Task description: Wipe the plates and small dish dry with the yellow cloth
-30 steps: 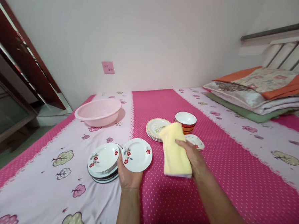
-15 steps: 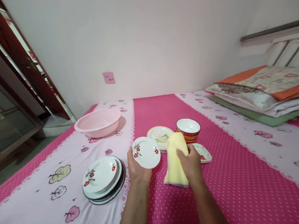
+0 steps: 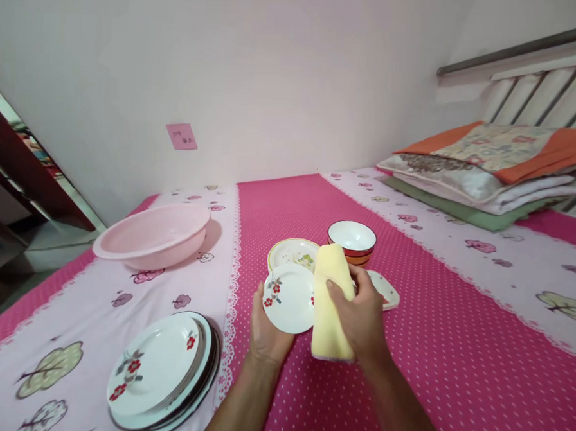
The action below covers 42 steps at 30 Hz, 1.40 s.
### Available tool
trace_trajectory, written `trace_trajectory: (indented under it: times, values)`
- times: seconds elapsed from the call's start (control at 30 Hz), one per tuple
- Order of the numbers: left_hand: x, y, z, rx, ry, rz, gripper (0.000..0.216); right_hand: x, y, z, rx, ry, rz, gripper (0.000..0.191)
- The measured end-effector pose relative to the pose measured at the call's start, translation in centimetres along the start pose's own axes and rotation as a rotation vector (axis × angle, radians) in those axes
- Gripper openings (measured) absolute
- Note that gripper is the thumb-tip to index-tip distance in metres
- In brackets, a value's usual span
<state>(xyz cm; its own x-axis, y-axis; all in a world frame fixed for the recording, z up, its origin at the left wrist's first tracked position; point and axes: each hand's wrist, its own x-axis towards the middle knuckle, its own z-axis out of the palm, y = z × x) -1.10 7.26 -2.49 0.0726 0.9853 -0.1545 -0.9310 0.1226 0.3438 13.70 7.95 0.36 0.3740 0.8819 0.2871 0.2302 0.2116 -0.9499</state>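
My left hand (image 3: 265, 330) grips a small white plate (image 3: 288, 297) with red flowers by its near left rim, holding it above the pink dotted bedcover. My right hand (image 3: 360, 319) is closed on a folded yellow cloth (image 3: 329, 295), which overlaps the plate's right edge. Just behind them lie a stack of yellow-rimmed plates (image 3: 290, 253), a stack of red and orange bowls (image 3: 352, 239) and a small white dish (image 3: 385, 290) partly hidden by my right hand.
A stack of flowered white plates (image 3: 161, 373) sits at the near left. A pink plastic basin (image 3: 152, 234) stands further back left. Folded blankets and pillows (image 3: 488, 171) are piled at the right by a headboard. A dark cabinet (image 3: 10, 175) stands left of the bed.
My left hand carried the plate away from the left stack toward the middle. The right hand brought the yellow cloth against the plate's right edge. The view shifted right.
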Motion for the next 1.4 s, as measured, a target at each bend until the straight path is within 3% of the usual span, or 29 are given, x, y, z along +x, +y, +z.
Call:
trace_trajectory:
  times: [0.2,0.4,0.53,0.63,0.77,0.83,1.03,1.27,1.4]
  values:
    - [-0.7,1.5,0.3,-0.022,-0.028,0.055,0.051,-2.5,0.6,2.6,-0.219,-0.33,-0.465,0.052]
    - [-0.3,2.3,-0.3,-0.076,-0.079,0.049,0.054,-4.7,-0.3,3.8,-0.403,-0.59,-0.597,0.067]
    - [-0.1,2.1,-1.6,-0.083,-0.054,-0.005,0.046,-5.6,-1.2,5.6,-0.401,-0.607,-0.694,0.066]
    - [-0.4,1.5,-1.8,-0.084,-0.049,-0.002,0.044,-4.9,-0.9,6.6,-0.386,-0.465,-0.756,0.061]
    - [-0.6,0.7,-1.2,-0.037,-0.134,0.005,0.051,-2.4,0.4,6.1,-0.425,-0.216,-0.736,0.054]
    - [-0.7,0.7,-1.0,-0.008,-0.162,0.025,0.052,-1.3,1.3,5.6,-0.422,-0.196,-0.696,0.053]
    - [-0.8,3.1,-0.8,-0.014,-0.096,0.092,0.056,-0.8,2.7,5.2,-0.369,-0.342,-0.508,0.056]
    - [-1.2,4.1,0.0,-0.045,-0.043,0.18,0.055,-2.1,-0.7,4.1,-0.58,-0.521,-0.414,0.064]
    - [-0.9,4.1,-0.4,-0.042,-0.044,0.168,0.059,-3.6,-1.8,3.0,-0.719,-0.697,-0.493,0.056]
